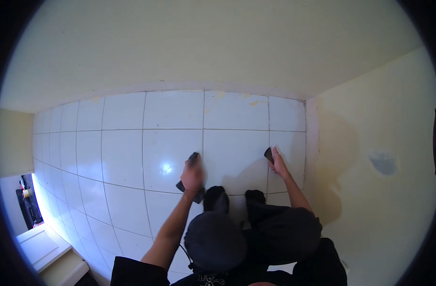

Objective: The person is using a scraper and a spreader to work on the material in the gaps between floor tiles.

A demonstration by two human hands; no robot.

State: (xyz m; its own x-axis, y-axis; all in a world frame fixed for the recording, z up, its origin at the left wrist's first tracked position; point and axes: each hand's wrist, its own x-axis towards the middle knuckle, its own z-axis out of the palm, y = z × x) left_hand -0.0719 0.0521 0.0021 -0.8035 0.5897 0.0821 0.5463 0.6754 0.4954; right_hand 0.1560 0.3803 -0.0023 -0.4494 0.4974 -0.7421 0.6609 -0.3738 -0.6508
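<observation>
The left hand [193,175] is wrapped round a dark tool [199,196], low over the middle of the tiled floor [120,157]. The hand is blurred; the tool's narrow end shows beyond the fingers and a broader part below, just ahead of the left foot [216,199]. The right hand [278,164] grips a dark block [268,153] nearer the floor's right edge, well apart from the tool. Whether either thing touches the tiles, I cannot tell.

The step in hand looks like work at floor level with 2 held things — the person squats, knees bent, facing the floor's far edge. Yellowish marks [256,103] lie near that edge, toward its right corner, beyond the reach of the hands as they stand.

The next move, I judge, calls for a firm grip on the tool and a path clear of the left foot and the right foot [255,196] — the block, meanwhile, needs only a steady hold.
</observation>
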